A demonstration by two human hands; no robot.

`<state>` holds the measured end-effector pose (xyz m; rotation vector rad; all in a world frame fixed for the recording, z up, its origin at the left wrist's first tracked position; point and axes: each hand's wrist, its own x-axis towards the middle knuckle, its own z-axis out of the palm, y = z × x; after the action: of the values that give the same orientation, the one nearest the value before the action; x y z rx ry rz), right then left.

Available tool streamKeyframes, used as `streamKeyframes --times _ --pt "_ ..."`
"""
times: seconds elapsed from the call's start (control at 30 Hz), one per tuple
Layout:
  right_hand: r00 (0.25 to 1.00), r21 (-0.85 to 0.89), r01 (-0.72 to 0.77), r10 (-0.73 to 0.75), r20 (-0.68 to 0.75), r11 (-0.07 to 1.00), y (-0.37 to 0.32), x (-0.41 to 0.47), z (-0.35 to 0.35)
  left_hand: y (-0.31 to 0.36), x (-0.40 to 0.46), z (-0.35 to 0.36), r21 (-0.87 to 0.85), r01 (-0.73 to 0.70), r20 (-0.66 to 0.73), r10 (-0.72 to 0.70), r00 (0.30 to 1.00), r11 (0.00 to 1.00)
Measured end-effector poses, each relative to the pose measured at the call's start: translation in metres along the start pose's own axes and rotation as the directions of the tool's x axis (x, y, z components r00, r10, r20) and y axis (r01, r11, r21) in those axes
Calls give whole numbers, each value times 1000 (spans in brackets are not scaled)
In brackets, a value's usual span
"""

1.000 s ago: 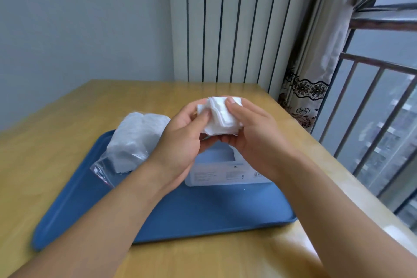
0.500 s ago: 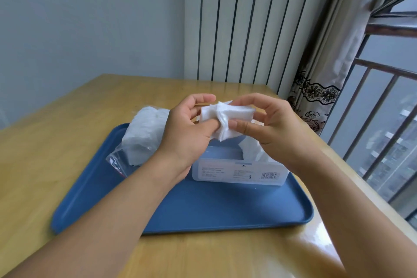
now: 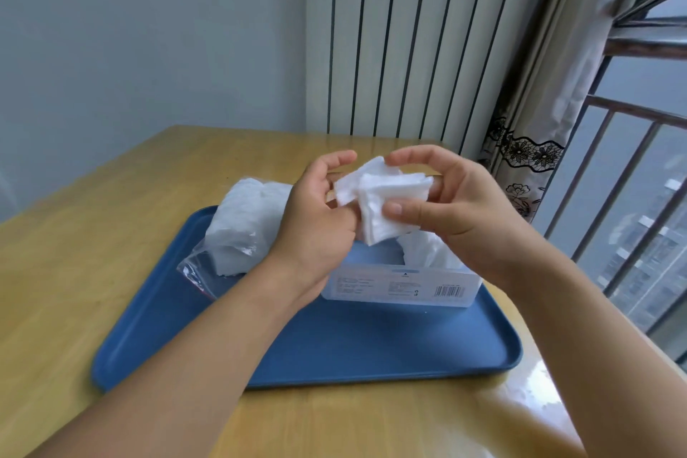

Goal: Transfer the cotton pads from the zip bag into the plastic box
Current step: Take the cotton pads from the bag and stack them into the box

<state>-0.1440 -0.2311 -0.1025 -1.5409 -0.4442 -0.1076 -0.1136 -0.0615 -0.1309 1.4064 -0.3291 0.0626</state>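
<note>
Both hands up over the box (image 3: pixel 399 284), a small stack of pads (image 3: pixel 383 203) caught between them. Left hand (image 3: pixel 316 219) curled at the stack's left edge, thumb and fingertips pinching it. Right hand (image 3: pixel 451 203) gripping the stack's right side, thumb pressed flat on the front face, index finger arched over the top. Half a second back, bunched tight between the hands; now fanned out wider and tilted, corners splayed, right-hand fingers spread further. Probably squaring up the handful before lowering it in, so not yet delivered. Already inside the box at its right end: more pads (image 3: pixel 427 253), loosely heaped. Left of the box, lying on the blue tray (image 3: pixel 371 353): the zip bag (image 3: pixel 241 227), bulging with pads, so plenty of the job left. Box near the tray's back edge, label side toward the camera.
</note>
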Motion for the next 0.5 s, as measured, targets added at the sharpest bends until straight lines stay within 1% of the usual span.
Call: streamKeyframes --times 0.03,0.1,0.17,0.27,0.33,0.5 --pt "1000 -42 0 -1 -20 999 1 1 2 2 -1 2 -50 43 53 -41 998 998" --pt "998 -69 15 -19 -58 998 -1 1 0 9 -4 3 -132 149 180 -124 976 980" --pt "998 -105 19 -25 -60 994 -2 -1 -3 10 -4 3 -187 223 245 -174 954 957" --pt "1000 -197 4 -7 -17 980 -1 -1 0 9 -3 1 -298 317 295 -229 928 900" --pt "1000 -252 1 -2 -3 968 0 -1 1 9 -3 2 -333 360 324 -253 912 871" --pt "1000 -351 6 -10 -11 937 0 -1 3 6 -5 5 -357 332 293 -233 927 873"
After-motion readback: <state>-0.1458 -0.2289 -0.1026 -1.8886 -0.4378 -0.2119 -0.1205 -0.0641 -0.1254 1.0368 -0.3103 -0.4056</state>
